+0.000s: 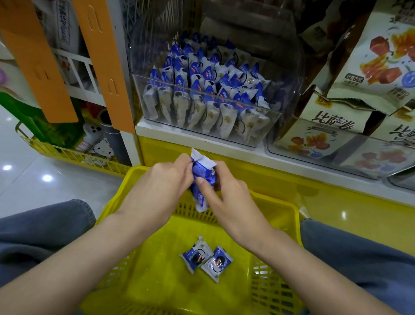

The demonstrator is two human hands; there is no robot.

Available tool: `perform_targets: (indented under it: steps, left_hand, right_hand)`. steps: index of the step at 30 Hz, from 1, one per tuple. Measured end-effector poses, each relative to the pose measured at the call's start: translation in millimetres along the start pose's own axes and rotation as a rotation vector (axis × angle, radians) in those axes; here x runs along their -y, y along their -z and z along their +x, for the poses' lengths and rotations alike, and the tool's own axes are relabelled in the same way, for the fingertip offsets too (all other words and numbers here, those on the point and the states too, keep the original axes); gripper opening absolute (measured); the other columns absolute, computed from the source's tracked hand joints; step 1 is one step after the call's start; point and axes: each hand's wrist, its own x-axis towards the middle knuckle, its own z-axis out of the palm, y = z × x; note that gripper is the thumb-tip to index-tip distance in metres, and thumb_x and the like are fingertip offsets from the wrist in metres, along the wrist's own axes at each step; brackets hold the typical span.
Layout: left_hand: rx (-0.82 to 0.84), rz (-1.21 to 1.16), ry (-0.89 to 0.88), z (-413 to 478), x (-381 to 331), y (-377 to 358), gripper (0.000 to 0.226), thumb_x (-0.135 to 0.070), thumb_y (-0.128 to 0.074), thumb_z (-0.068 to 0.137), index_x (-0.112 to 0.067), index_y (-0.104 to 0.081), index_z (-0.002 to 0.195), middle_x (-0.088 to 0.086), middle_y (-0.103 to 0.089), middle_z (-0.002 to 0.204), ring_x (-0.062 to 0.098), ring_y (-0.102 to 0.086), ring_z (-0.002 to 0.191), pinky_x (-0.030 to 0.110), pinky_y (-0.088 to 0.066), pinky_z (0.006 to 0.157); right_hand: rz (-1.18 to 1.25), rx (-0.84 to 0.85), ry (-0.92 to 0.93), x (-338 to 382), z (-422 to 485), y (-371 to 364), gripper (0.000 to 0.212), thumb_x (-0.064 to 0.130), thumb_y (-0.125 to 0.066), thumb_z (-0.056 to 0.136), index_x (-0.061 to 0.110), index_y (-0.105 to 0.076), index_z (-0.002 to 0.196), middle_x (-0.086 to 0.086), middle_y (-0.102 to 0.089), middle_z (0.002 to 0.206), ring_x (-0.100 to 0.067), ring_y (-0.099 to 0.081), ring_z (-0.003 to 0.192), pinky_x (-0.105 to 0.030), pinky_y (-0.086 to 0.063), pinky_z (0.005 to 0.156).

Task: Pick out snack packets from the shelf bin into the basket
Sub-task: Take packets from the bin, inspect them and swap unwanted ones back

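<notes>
A clear plastic shelf bin point(270, 122) holds several blue-and-white snack packets point(205, 85), standing on the white shelf. Below it a yellow basket point(119, 196) rests between my knees. Two snack packets point(205, 258) lie side by side on the basket floor. My left hand point(165, 181) and my right hand point(224, 191) meet above the basket's far rim. Both are closed on a small bunch of blue-and-white packets point(202, 178), whose lower end hangs down between the hands.
Large cream snack bags point(382, 60) fill bins to the right of the clear bin. Orange hanging strips point(35, 54) and a yellow wire rack point(71, 155) with goods stand at the left. A yellow shelf base point(342, 211) rises behind the basket. My jeans-clad knees flank the basket.
</notes>
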Motion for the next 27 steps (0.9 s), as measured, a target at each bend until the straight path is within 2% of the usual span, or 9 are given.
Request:
perform_targets:
  steps: [2,5,9,11,14,18,20,22,27]
  left_hand:
    - [-0.021,-0.089,0.022,0,-1,-2,0.026,-0.041,-0.025,0.090,-0.021,-0.036,0.077,-0.008,-0.042,0.055,0.015,-0.047,0.050,0.040,-0.040,0.048]
    - [-0.042,-0.179,0.077,2,1,-5,0.025,-0.036,-0.029,0.093,-0.020,-0.043,0.080,-0.001,-0.053,0.063,0.020,-0.056,0.057,0.046,-0.049,0.055]
    - [-0.019,-0.207,0.104,0,1,-14,0.003,-0.035,-0.036,0.092,-0.032,-0.039,0.092,-0.015,-0.054,0.075,-0.002,-0.054,0.069,0.011,-0.042,0.060]
    - [0.019,-0.278,0.143,-1,0,-15,0.007,-0.031,-0.040,0.092,-0.032,-0.037,0.098,-0.011,-0.060,0.089,-0.001,-0.057,0.076,0.014,-0.045,0.064]
    - [0.022,-0.457,0.250,4,-2,-13,0.010,-0.015,-0.043,0.094,-0.025,-0.043,0.096,0.002,-0.065,0.095,0.016,-0.063,0.080,0.041,-0.054,0.071]
    - [0.111,-0.996,0.482,10,-10,-9,0.003,-0.023,-0.051,0.090,-0.022,-0.052,0.093,-0.003,-0.065,0.090,0.012,-0.063,0.087,0.033,-0.055,0.079]
    - [0.168,-1.218,0.543,10,-10,-6,0.041,-0.043,-0.055,0.075,-0.014,-0.054,0.103,0.004,-0.063,0.092,0.014,-0.061,0.088,0.032,-0.050,0.083]
    - [0.151,-1.239,0.544,10,-11,-4,0.056,-0.046,-0.056,0.072,-0.010,-0.054,0.115,0.009,-0.060,0.096,0.015,-0.058,0.086,0.030,-0.048,0.078]
    - [-0.018,-1.190,0.600,12,-10,-1,0.032,-0.026,-0.040,0.097,-0.012,-0.049,0.124,0.014,-0.065,0.112,0.021,-0.065,0.095,0.037,-0.052,0.083]
  right_hand:
    - [-0.024,-0.013,-0.011,1,3,2,0.011,0.031,-0.044,0.096,0.020,-0.041,0.095,0.002,-0.059,0.073,-0.009,-0.050,0.060,-0.026,-0.036,0.055]
    - [-0.050,-0.035,-0.003,5,5,2,0.020,0.032,-0.041,0.097,0.017,-0.042,0.110,-0.005,-0.064,0.086,-0.021,-0.058,0.074,-0.034,-0.043,0.065]
    - [-0.063,-0.065,0.031,10,5,4,0.031,0.031,-0.039,0.098,0.015,-0.039,0.124,-0.011,-0.066,0.098,-0.030,-0.061,0.087,-0.047,-0.047,0.073]
    - [-0.098,-0.065,0.069,11,8,6,0.031,0.031,-0.039,0.098,0.015,-0.039,0.124,-0.010,-0.064,0.103,-0.029,-0.061,0.091,-0.046,-0.047,0.075]
    - [-0.182,-0.071,0.106,9,10,8,0.032,0.034,-0.038,0.098,0.018,-0.040,0.125,-0.007,-0.063,0.111,-0.028,-0.059,0.098,-0.044,-0.047,0.078]
    - [-0.250,-0.099,0.123,3,16,12,0.043,0.039,-0.039,0.096,0.025,-0.038,0.136,0.001,-0.056,0.129,-0.021,-0.052,0.115,-0.040,-0.045,0.089]
    - [-0.313,-0.038,0.187,2,15,9,0.050,0.038,-0.039,0.096,0.025,-0.028,0.144,0.004,-0.039,0.143,-0.016,-0.040,0.122,-0.030,-0.035,0.099]
    - [-0.354,0.031,0.276,3,11,3,0.051,0.035,-0.038,0.097,0.023,-0.025,0.145,0.005,-0.028,0.149,-0.015,-0.034,0.117,-0.025,-0.030,0.098]
    - [-0.078,-0.149,0.118,5,11,4,0.048,0.026,-0.047,0.095,0.018,-0.036,0.140,0.001,-0.040,0.139,-0.012,-0.033,0.126,-0.017,-0.023,0.104]
